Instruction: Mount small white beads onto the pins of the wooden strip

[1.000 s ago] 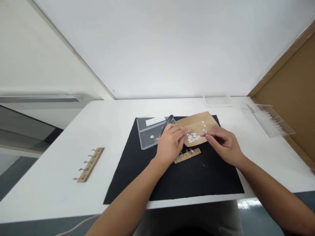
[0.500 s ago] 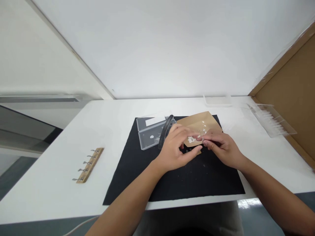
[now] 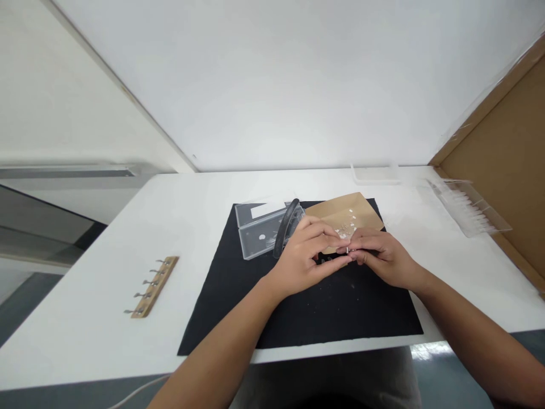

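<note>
Above the black mat [image 3: 340,318], my two hands meet at the fingertips. My right hand [image 3: 388,258] pinches a small shiny metal piece [image 3: 348,250], too tiny to name its kind. The thumb and forefinger of my left hand [image 3: 305,254] close on the same piece from the other side. Just behind the fingers lies a sheet of brown paper [image 3: 340,207] with several small white bits [image 3: 353,216] on it. A few small dark items on the mat are partly hidden beneath my left hand.
Beyond my left wrist, an open clear plastic case [image 3: 255,241] has a curved black strip [image 3: 284,230] across it. A wooden rail with metal hooks [image 3: 155,287] lies left on the white table [image 3: 106,341]. A clear tray [image 3: 377,176] and a clear packet [image 3: 468,210] are at the right.
My left thumb and fingers have come together onto the small metal piece, which my right hand was holding. My right hand has moved slightly left and down.
</note>
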A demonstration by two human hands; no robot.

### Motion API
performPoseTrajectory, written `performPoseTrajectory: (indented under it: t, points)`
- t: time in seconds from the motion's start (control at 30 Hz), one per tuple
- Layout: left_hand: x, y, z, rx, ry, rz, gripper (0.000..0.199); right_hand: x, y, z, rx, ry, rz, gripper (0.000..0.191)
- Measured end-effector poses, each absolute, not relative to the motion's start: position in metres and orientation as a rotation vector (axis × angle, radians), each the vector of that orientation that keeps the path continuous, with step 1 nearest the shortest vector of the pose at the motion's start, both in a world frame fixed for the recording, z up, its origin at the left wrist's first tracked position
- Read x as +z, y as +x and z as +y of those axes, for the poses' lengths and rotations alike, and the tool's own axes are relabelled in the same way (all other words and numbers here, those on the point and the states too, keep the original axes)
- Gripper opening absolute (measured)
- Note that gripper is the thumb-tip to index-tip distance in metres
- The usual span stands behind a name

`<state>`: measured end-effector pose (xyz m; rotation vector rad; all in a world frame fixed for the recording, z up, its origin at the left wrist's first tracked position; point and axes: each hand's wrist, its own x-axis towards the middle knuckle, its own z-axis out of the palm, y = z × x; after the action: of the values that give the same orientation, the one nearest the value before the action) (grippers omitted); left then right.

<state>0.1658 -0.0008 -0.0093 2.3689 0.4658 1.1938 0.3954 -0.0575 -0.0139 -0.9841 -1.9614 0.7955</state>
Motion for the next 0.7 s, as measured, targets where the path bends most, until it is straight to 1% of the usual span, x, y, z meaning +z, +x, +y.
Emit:
performPoseTrajectory:
  t: [0.2, 0.5, 0.7]
  points:
    - [-0.0099, 0.1643, 0.0011, 1.153, 2.34, 0.412, 0.023, -0.0118, 0.3977, -0.0561, 0.83, -0.933, -2.032, 0.024]
    - [-0.0104, 0.1622, 0.005, 1.079, 2.373, 0.378, 0.022, -0.0097, 0.4006, -0.0551, 0.856, -0.941, -2.095, 0.023]
    - [-0.0102, 0.1609, 0.0053, 1.045, 2.367, 0.368, 0.024, -0.0106, 0.4023, -0.0547, 0.887, -0.966, -2.143, 0.017]
